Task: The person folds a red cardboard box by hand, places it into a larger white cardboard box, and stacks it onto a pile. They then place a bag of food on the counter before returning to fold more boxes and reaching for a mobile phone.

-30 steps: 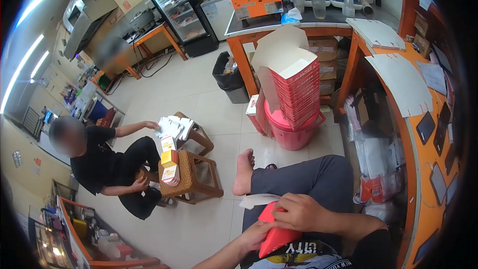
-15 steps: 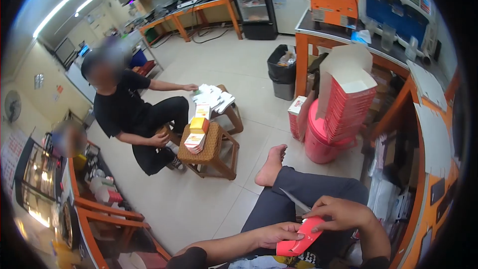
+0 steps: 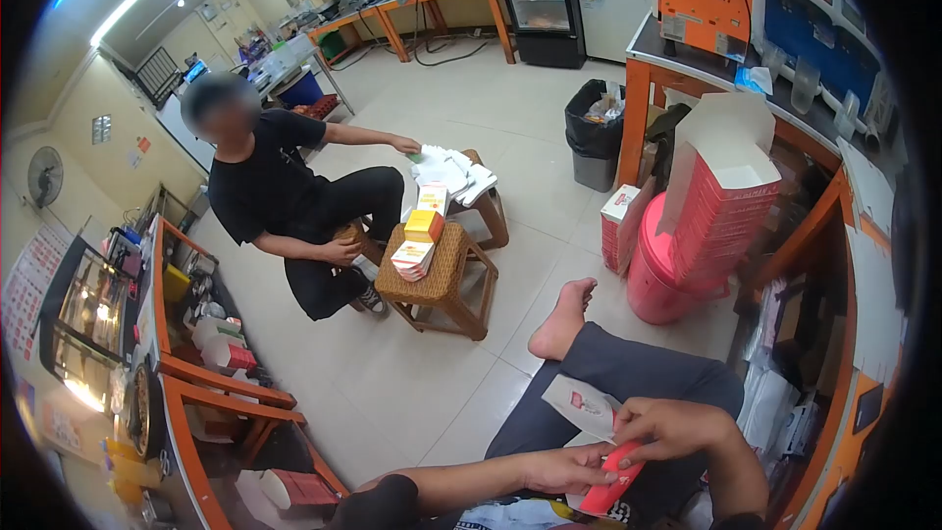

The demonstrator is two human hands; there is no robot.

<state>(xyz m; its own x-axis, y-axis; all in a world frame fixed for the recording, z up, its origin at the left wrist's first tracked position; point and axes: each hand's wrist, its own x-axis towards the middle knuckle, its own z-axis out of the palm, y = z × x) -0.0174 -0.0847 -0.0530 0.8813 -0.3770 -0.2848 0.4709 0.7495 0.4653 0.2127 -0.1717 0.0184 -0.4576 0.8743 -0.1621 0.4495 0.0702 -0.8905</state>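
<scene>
A red and white paper food box [image 3: 620, 487], partly folded, is held between my two hands above my lap. My left hand [image 3: 564, 468] pinches its lower red side from the left, thumb on top. My right hand [image 3: 677, 429] grips the upper edge of the red panel, fingers bent down over it. A white flap with a small red print sticks out beyond the fingers, up and to the left. The underside of the box and some fingertips are hidden.
A tall stack of red and white boxes [image 3: 721, 186] rests on a pink bucket [image 3: 659, 280]. Opposite, a seated person [image 3: 260, 186] reaches to white cartons [image 3: 446, 172] on a stool; yellow and white boxes lie on a wicker stool [image 3: 446, 290]. A black-lined bin [image 3: 594, 142] stands behind.
The box has turned in my hands, so its printed white flap now faces me. My right hand has shifted along the red panel. The whole view has swung slightly left.
</scene>
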